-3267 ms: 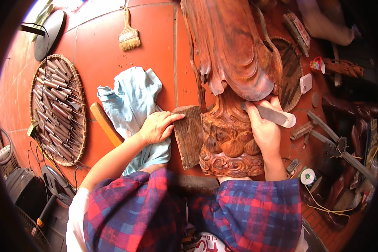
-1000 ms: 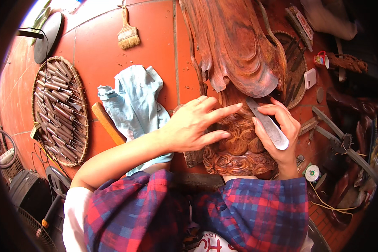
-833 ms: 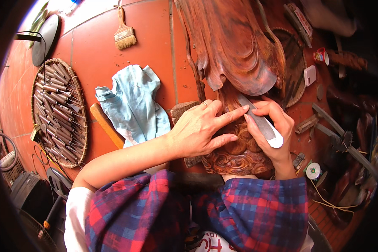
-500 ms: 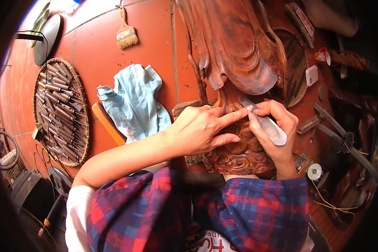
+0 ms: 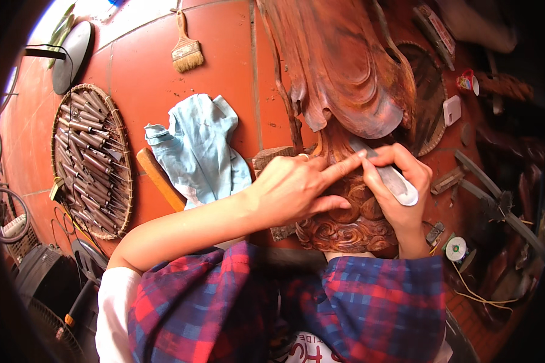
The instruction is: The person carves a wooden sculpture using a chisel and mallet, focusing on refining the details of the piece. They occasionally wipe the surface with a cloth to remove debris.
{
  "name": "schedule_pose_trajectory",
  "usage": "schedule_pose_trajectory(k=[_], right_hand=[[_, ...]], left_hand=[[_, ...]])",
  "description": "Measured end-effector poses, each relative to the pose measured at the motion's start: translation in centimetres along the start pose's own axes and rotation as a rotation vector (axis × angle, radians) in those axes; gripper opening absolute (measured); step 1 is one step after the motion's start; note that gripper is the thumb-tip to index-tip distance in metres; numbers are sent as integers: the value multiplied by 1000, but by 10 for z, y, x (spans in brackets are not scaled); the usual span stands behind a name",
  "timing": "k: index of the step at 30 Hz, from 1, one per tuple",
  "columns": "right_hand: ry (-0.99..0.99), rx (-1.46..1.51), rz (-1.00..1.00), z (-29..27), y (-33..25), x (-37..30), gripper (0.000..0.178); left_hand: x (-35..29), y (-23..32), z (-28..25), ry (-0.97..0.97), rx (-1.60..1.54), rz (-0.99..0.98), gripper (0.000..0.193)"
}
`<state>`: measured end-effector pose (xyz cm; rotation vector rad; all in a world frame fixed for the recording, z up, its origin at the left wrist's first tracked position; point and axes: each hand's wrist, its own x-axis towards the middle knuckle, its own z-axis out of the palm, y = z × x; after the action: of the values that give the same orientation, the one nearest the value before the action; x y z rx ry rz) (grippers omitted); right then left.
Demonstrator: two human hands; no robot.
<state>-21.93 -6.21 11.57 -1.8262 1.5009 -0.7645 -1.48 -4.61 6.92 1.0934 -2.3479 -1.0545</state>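
Observation:
A large carved wooden sculpture with glossy reddish-brown folds reaches down from the top, its lower end carved in swirls. My right hand is closed around a flat grey carving tool, whose narrow end points up-left at the neck of the wood below the folds. From the left, my left hand lies over the carving. Its index finger is stretched out and its tip touches the tool beside my right fingers. The left thumb stands apart; the other left fingers are partly hidden. The tool's very tip is hard to make out.
On the tiled floor at left lie a woven tray of wood-handled carving tools, a light blue cloth, a wooden handle and a paintbrush. A cup, a white spool and metal bars are at right.
The whole view has shifted slightly, so things sit a little further right. Both hands keep almost the same pose on the tool and the carving.

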Motion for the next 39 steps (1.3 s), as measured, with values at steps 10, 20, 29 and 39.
schedule_pose_trajectory(k=[10, 20, 29, 39], right_hand=[[-2, 19, 85, -3, -6, -2, 14], [-71, 7, 131, -9, -14, 2, 16], [-72, 26, 191, -13, -17, 3, 16], [-58, 34, 181, -10, -15, 4, 15]], left_hand=[[2, 3, 0, -15, -1, 12, 76], [3, 5, -6, -104, 3, -7, 81], [7, 10, -4, -59, 2, 9, 79], [6, 16, -12, -123, -42, -14, 87]])
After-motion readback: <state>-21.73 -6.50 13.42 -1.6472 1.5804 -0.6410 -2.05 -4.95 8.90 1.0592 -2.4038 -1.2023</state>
